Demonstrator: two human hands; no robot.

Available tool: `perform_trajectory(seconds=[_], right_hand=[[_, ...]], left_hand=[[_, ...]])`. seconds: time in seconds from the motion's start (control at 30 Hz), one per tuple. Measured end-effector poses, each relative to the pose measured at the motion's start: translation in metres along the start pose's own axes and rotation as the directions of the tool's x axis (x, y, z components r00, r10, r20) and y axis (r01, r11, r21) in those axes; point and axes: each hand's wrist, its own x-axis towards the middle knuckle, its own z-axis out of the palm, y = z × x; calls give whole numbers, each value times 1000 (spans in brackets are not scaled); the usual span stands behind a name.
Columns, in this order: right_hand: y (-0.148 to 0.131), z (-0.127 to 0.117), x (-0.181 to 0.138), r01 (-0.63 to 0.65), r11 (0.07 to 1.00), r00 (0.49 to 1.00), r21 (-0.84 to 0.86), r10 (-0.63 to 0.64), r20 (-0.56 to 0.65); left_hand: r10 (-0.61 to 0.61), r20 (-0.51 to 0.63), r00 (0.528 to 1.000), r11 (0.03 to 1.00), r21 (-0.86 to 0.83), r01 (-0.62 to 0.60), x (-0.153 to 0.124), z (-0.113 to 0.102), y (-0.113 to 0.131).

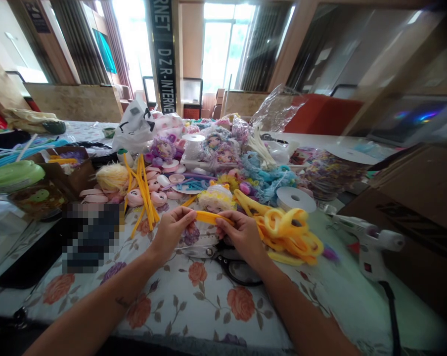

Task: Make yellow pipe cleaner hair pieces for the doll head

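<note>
Between both hands a short length of yellow fuzzy strip (pixel 207 217) is held stretched sideways. My left hand (pixel 175 228) pinches its left end between thumb and fingers. On the other side my right hand (pixel 243 232) pinches it near the right end. Just behind the strip sits a doll head with pale yellow trim (pixel 216 197). A coiled heap of yellow fuzzy cord (pixel 290 230) lies right of my right hand. Below that hand are black-handled scissors (pixel 242 272), partly hidden by it. Left of my left hand lie several loose yellow strips (pixel 144 190).
A white glue gun (pixel 374 247) stands at the right by a cardboard box (pixel 405 207). White ribbon spools (pixel 295 199), doll heads (pixel 158 198) and a heap of decorated dolls (pixel 223 153) fill the back. At left are a green-lidded jar (pixel 30 190) and a black case (pixel 34 257).
</note>
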Motion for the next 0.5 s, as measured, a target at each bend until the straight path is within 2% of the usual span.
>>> perform_trajectory(seconds=[0.17,0.37,0.5], right_hand=[[-3,1,0,-4,1000,1000,-4,4,-13],[-1,-4,1,-85,990,996,114,81,44],[3,-4,2,-78,993,996,84,74,43]], left_hand=[[-21,5,1000,1000,-12,21,-1,1,5],[-13,-91,996,995,-96,4,4,-3,2],[15,-103,995,997,-68,-22,4,-3,2]])
